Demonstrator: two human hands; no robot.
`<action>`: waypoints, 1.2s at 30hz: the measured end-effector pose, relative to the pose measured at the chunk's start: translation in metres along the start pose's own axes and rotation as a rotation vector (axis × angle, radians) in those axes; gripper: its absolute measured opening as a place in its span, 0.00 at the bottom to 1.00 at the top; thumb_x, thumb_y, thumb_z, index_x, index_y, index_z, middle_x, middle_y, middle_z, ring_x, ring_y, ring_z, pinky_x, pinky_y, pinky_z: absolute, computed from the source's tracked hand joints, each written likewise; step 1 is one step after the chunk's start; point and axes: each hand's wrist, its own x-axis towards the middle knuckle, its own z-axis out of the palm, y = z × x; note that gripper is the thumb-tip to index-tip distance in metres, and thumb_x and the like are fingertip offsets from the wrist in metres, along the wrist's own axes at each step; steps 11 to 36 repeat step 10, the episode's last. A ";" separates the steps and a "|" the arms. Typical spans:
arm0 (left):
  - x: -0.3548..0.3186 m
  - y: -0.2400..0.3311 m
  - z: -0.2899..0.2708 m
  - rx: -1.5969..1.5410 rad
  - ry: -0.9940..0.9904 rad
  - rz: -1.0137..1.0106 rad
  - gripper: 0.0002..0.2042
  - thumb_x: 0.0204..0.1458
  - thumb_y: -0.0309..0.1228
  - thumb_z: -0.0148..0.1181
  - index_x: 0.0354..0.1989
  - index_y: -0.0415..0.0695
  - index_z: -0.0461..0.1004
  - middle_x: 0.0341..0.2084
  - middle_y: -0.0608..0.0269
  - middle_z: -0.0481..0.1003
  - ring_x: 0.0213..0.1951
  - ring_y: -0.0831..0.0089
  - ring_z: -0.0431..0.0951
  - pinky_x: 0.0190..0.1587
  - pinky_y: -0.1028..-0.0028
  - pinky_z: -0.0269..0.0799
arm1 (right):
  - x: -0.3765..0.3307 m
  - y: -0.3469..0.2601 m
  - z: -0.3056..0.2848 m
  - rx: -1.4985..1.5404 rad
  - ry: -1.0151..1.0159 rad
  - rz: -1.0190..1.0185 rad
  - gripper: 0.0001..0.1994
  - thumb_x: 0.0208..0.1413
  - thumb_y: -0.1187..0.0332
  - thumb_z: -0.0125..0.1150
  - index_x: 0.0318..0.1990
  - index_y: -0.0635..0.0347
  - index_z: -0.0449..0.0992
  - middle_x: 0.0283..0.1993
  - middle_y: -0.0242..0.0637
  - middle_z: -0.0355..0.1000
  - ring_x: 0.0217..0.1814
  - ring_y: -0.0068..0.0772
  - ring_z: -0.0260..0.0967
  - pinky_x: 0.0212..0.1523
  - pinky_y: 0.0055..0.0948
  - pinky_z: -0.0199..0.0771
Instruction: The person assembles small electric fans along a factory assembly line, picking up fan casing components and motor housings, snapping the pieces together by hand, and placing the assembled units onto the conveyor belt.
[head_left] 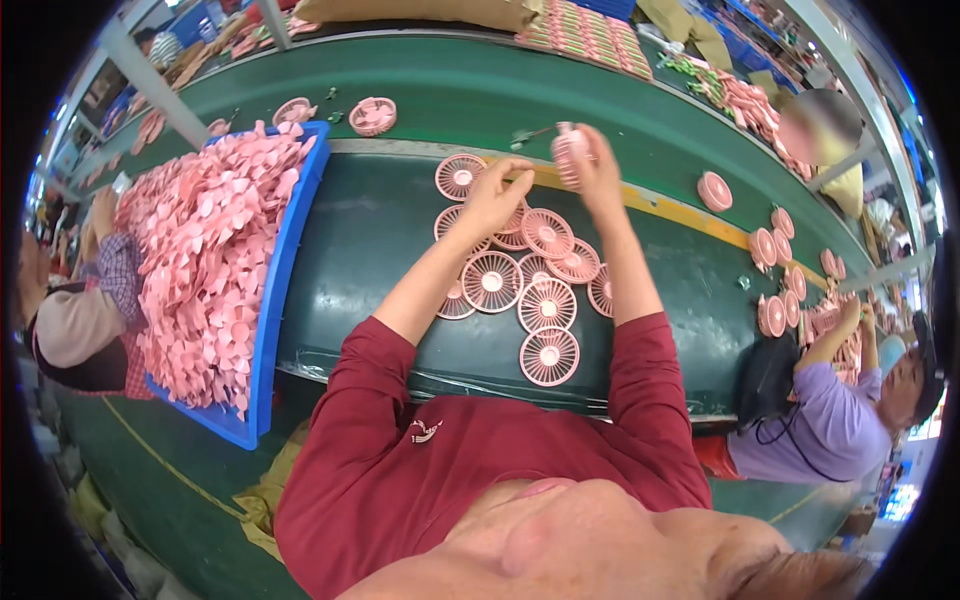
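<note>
My right hand (600, 180) grips a pink round fan cage (570, 158), held on edge above the far side of the green work table (350, 250). A thin dark wire with a small green part (522, 138) reaches out to the left of that cage. Just left of it, my left hand (495, 198) is closed in a pinch; whatever its fingertips hold is too small to make out. Beneath and between my forearms lie several pink spoked fan grilles (548, 304), some overlapping. Part of the cluster is hidden by my left hand and forearm.
At left stands a blue crate (290, 260) heaped with pink fan blades (215, 240). Beyond the table runs a green conveyor belt (430, 90) carrying pink fan cages (373, 116). Co-workers sit left and right; more cages (771, 316) stand near the right one.
</note>
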 end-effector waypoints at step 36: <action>0.107 -0.099 -0.185 0.815 0.669 0.030 0.30 0.47 0.37 0.64 0.58 0.35 0.66 0.58 0.40 0.64 0.61 0.45 0.62 0.66 0.52 0.51 | 0.016 0.016 0.035 -0.508 -0.287 -0.354 0.28 0.46 0.61 0.70 0.57 0.51 0.70 0.63 0.53 0.61 0.67 0.57 0.57 0.67 0.50 0.57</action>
